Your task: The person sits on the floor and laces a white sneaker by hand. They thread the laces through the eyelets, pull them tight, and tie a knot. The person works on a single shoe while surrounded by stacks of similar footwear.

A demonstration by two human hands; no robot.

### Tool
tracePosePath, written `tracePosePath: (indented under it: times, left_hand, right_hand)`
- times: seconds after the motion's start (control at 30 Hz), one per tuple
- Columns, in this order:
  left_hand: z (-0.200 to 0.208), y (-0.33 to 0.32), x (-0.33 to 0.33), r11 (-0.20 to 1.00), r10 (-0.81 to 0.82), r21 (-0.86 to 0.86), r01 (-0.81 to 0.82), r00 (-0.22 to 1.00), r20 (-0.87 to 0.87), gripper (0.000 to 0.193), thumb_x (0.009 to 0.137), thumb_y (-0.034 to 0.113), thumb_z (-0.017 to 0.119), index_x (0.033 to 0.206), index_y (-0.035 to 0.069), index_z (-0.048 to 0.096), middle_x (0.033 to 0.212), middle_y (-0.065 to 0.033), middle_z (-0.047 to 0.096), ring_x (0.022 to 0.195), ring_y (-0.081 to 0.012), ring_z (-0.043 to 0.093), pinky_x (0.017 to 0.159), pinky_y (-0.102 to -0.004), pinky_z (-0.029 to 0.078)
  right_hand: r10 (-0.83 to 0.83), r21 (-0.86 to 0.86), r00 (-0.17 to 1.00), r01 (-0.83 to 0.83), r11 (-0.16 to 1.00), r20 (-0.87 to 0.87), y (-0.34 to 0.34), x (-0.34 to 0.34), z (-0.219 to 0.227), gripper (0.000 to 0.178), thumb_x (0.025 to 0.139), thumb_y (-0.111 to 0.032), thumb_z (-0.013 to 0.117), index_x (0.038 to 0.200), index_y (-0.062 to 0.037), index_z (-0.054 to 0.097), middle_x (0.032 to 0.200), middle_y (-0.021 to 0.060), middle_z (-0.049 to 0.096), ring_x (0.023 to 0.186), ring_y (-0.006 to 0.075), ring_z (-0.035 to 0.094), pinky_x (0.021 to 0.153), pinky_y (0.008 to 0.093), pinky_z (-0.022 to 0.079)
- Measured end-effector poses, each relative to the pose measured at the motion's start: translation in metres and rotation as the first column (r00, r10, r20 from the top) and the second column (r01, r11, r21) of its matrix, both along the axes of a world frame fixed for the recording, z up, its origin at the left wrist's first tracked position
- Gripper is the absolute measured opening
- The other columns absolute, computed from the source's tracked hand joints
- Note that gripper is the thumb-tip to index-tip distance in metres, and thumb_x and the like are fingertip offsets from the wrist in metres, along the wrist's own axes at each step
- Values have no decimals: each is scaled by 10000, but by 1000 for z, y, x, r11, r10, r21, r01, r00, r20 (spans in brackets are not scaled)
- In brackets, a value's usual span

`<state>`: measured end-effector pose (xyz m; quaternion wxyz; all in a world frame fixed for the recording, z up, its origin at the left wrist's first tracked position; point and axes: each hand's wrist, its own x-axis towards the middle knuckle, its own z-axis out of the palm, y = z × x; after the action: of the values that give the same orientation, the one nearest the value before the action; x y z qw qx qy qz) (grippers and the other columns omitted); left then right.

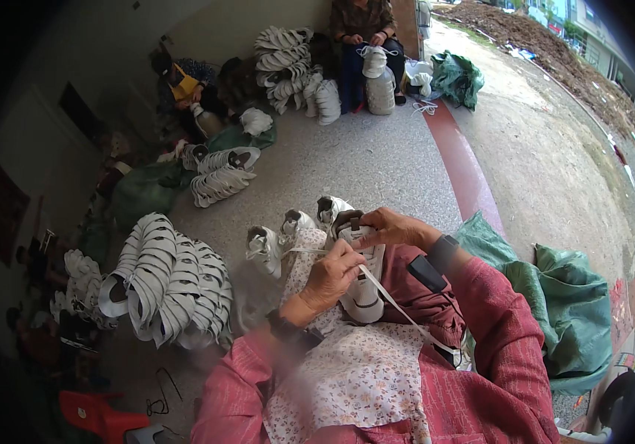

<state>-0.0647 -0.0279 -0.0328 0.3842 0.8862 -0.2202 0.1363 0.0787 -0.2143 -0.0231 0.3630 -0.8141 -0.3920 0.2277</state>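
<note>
In the head view, a white lace-up shoe (359,300) lies across the right edge of a floral apron (369,377), its toe toward the wearer, beside maroon trousers (421,305). The left hand (330,274) is clamped on a white lace (399,308), thumb against fingertips above the shoe's throat; one length runs leftward, another slants down to the right past the toe. The right hand (393,226) touches the shoe near its collar and tongue; whether its fingertips close on anything cannot be told. As a judgement, work on the lace goes best with the right hand steadying the shoe, the lace flat and untwisted, tension even on both sides, and the loose length clear of the black wristband (445,251). Pose: the left forearm (247,359) rises from the lower left, back of the hand upward; the right forearm (499,307) enters from the right, elbow outward, fingers pointing left, so that the hands nearly meet. Three further white shoes (264,248) sit near the apron's far edge.
</note>
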Motion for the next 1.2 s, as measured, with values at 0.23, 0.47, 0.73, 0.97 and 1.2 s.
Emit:
tracePosePath:
  times: [0.23,0.47,0.73,0.97,1.2]
  left_hand:
    - [67,71,-31,898,131,-399,-186,978,-160,176,1002,194,621,975,42,705,717,47,499,628,-63,448,574,-215,371]
    - [119,168,-96,532,257,-818,-220,962,-91,304,977,334,657,982,30,663,663,69,420,600,-56,400,541,-233,317]
    - [132,211,-134,220,134,-963,154,973,186,209,999,258,619,1003,53,582,836,16,403,775,-131,380,718,-278,353]
    - [145,212,-145,3,-271,-938,345,904,332,231,1081,214,440,1095,17,560,649,1,367,539,-92,321,510,-260,289]
    - [111,130,-81,752,176,-617,-233,973,-152,246,990,280,637,941,55,724,642,32,536,540,-47,416,511,-232,329]
  right_hand:
    - [34,230,960,32,973,-276,2,2,-18,437,815,-360,810,957,38,700,781,13,615,735,108,527,654,312,430]
    - [43,241,940,42,969,-337,3,1,-22,440,798,-366,835,974,20,719,784,0,622,738,103,537,660,304,426]
    - [-5,156,938,63,986,-346,10,0,-18,479,773,-262,874,1114,26,700,967,37,710,915,119,636,834,276,488]
    - [-30,194,910,120,974,-414,10,1,-32,443,807,-382,822,963,18,714,803,4,564,791,120,520,725,294,424]
    - [-22,227,895,137,964,-446,13,2,-37,466,811,-378,817,1016,26,710,846,18,607,828,126,558,765,286,443]
